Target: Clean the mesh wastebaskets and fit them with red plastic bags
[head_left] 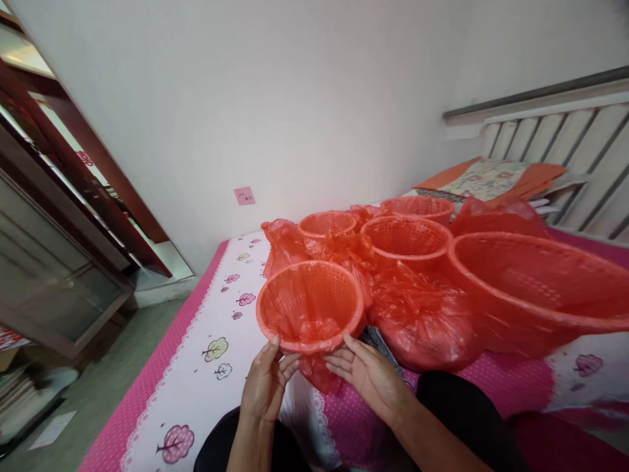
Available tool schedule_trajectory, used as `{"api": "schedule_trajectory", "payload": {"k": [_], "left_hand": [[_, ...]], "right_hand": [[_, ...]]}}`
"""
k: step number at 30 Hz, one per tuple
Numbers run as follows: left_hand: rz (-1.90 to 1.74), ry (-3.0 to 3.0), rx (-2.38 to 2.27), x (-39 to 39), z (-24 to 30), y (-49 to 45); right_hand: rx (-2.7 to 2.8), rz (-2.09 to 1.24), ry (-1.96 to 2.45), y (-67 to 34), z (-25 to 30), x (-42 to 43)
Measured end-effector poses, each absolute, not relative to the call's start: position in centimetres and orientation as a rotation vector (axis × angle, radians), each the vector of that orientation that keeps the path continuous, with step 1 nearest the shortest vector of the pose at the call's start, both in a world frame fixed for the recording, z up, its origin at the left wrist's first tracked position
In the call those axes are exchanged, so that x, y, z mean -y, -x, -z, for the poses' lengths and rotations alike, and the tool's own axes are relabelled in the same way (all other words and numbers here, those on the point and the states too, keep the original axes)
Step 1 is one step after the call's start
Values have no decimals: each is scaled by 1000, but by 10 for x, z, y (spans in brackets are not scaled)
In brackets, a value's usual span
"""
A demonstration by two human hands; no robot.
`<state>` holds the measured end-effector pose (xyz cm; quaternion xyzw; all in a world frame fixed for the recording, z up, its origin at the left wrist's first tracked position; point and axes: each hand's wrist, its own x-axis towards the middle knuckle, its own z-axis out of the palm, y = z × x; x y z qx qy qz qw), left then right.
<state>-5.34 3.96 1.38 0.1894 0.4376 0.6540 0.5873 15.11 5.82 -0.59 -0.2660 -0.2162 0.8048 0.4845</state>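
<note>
A small red plastic basket [310, 270] sits close in front of me, a thin red plastic bag [314, 328] lining it and hanging below its near rim. My left hand [268, 380] grips the near rim at the left, thumb on top and fingers curled under. At the right of the same rim, my right hand [366, 373] holds on with its thumb at the edge and fingers beneath. Just right of the basket lies a full, bunched red plastic bag [427, 321]; its contents cannot be made out.
Several more red baskets stand behind and to the right, including a large one [540, 282] at right. The bed [216, 328] has a pink and white tree-print cover. Folded cloth [491, 178] lies by the slatted headboard [555, 141]. A wall rises behind; a door [59, 275] is at left.
</note>
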Motion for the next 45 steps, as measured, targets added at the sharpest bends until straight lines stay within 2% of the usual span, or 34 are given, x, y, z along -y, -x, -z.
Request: {"api": "schedule_trajectory", "payload": {"k": [19,26,34,40,45], "left_hand": [[-1363,-580,-1119,-30,-25,34],[-1388,-438,-1144,-26,-28,26],[-1586,-454,-1059,-27,-15,18],[-1638,-436,-1067,-27,-13,12],[-1632,-455,-1061,-28,-13,12]], "right_hand": [[473,-1945,668,-127,14,-47],[636,-1809,755,-121,21,-37],[956,-1642,793,-133,30,-40],[750,-1301,977,-169,38,-77],[849,-1292,929,-169,32,-87]]}}
